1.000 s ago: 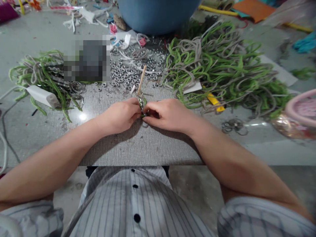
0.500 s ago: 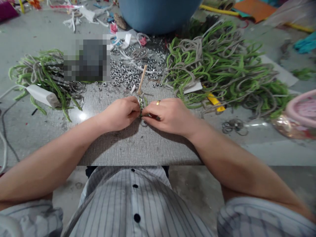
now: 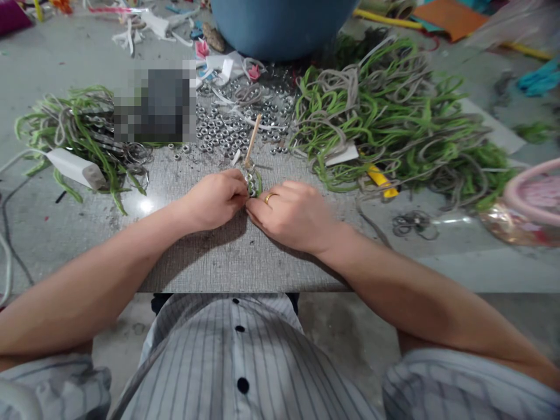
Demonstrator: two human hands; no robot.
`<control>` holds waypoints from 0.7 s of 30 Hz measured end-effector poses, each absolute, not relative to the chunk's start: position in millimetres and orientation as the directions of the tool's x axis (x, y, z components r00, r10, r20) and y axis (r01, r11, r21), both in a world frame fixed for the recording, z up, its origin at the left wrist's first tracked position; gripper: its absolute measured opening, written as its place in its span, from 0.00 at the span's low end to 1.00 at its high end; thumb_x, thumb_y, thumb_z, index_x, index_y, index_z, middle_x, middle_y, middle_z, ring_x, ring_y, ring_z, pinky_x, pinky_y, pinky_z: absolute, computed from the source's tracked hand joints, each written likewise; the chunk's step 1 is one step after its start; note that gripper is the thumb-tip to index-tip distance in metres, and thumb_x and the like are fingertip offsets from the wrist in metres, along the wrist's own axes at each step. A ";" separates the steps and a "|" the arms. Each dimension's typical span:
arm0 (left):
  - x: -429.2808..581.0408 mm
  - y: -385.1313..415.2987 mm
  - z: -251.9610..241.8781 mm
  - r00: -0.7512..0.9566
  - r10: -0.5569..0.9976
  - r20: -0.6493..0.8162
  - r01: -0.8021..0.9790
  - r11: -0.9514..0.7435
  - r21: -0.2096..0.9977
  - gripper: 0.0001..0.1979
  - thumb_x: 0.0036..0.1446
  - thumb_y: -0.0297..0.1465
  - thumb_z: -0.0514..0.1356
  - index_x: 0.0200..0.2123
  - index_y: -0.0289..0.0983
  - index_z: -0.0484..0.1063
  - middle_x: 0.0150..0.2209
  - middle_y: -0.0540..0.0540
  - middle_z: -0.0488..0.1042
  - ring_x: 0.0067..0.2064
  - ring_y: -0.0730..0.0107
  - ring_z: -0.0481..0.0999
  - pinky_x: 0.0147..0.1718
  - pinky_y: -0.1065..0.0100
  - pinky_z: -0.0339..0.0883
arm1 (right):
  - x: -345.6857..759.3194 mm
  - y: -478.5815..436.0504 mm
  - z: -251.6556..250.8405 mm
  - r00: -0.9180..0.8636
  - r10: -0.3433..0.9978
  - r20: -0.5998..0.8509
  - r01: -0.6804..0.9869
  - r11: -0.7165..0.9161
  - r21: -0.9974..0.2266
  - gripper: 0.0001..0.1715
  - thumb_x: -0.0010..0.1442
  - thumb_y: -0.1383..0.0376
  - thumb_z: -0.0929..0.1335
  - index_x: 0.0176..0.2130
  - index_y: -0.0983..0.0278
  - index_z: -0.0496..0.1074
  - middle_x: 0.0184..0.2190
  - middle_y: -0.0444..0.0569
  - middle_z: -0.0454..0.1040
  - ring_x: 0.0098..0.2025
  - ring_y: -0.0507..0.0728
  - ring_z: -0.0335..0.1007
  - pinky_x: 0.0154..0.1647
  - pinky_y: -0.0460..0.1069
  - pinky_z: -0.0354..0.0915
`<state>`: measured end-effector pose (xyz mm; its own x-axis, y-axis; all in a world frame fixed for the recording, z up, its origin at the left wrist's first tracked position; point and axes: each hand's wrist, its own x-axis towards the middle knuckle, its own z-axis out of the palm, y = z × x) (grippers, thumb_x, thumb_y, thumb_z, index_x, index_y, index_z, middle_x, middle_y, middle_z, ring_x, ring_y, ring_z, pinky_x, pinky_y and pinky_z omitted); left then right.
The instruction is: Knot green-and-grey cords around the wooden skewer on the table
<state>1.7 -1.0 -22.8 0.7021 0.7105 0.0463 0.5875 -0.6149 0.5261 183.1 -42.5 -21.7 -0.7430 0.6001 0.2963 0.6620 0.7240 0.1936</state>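
My left hand (image 3: 217,200) is closed in a pinch on a short braid of green and grey cord with metal nuts (image 3: 252,185). My right hand (image 3: 291,214), a gold ring on one finger, meets it from the other side. Its thumb and fingertips are pressed together at the lower end of the braid, where the fingers hide the cord ends. Just beyond the fingers, a thin wooden stick (image 3: 253,140) stands tilted at the top of the braid. Many loose metal nuts (image 3: 219,125) lie scattered behind it.
A big tangle of green and grey cords (image 3: 385,116) lies at right, with a yellow piece (image 3: 382,180) at its edge. More cords (image 3: 94,151) and a white power block (image 3: 76,168) are at left. A blue tub (image 3: 284,29) stands behind the nuts.
My right hand has rolled over and shifted slightly left and down, and more of the nut braid now shows. A grey cord now trails out to its right. My left hand stays in place.
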 end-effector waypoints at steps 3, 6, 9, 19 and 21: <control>2.4 -1.0 -22.8 0.695 0.718 0.039 0.595 -0.605 0.528 0.11 0.56 0.24 0.53 0.29 0.32 0.76 0.36 0.43 0.75 0.36 0.68 0.76 0.38 0.68 0.69 | 181.3 -42.1 -24.0 -0.700 0.668 0.252 0.700 0.712 0.055 0.17 0.63 0.67 0.61 0.29 0.66 0.75 0.20 0.48 0.74 0.23 0.53 0.63 0.27 0.50 0.47; 2.3 -1.1 -22.7 0.696 0.716 0.046 0.597 -0.613 0.518 0.11 0.56 0.24 0.54 0.29 0.33 0.76 0.36 0.44 0.75 0.35 0.69 0.76 0.37 0.69 0.69 | 182.3 -40.8 -24.3 -0.616 0.763 0.196 0.739 0.646 -0.189 0.14 0.61 0.63 0.63 0.31 0.65 0.75 0.21 0.46 0.74 0.24 0.52 0.64 0.27 0.49 0.48; 1.5 -1.0 -22.3 0.708 0.703 0.057 0.583 -0.629 0.514 0.11 0.56 0.25 0.54 0.28 0.33 0.76 0.34 0.45 0.74 0.34 0.71 0.75 0.36 0.70 0.69 | 185.5 -39.7 -20.5 -0.579 0.798 0.167 0.738 0.600 -0.308 0.12 0.60 0.62 0.64 0.34 0.64 0.75 0.22 0.44 0.74 0.25 0.52 0.66 0.27 0.48 0.50; 2.3 -1.4 -19.0 0.694 0.718 0.044 0.587 -0.601 0.543 0.11 0.56 0.25 0.53 0.28 0.33 0.76 0.34 0.44 0.75 0.34 0.69 0.75 0.37 0.68 0.70 | 181.0 -42.9 -12.8 -0.687 0.710 0.155 0.725 0.686 0.071 0.20 0.67 0.63 0.59 0.33 0.66 0.76 0.25 0.52 0.77 0.28 0.56 0.68 0.29 0.52 0.49; 2.3 -1.4 -18.2 0.688 0.726 0.029 0.599 -0.589 0.542 0.11 0.56 0.26 0.53 0.29 0.33 0.76 0.35 0.44 0.75 0.35 0.69 0.76 0.37 0.68 0.70 | 177.9 -43.9 -12.1 -0.673 0.728 0.136 0.739 0.670 0.069 0.21 0.67 0.65 0.58 0.31 0.66 0.76 0.23 0.52 0.76 0.27 0.55 0.67 0.29 0.52 0.48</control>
<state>2.3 -1.4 -18.2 0.6875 0.7256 0.0285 0.5992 -0.5891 0.5422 177.9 -43.9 -12.1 -0.6725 0.7275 0.1357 0.7389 0.6703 0.0687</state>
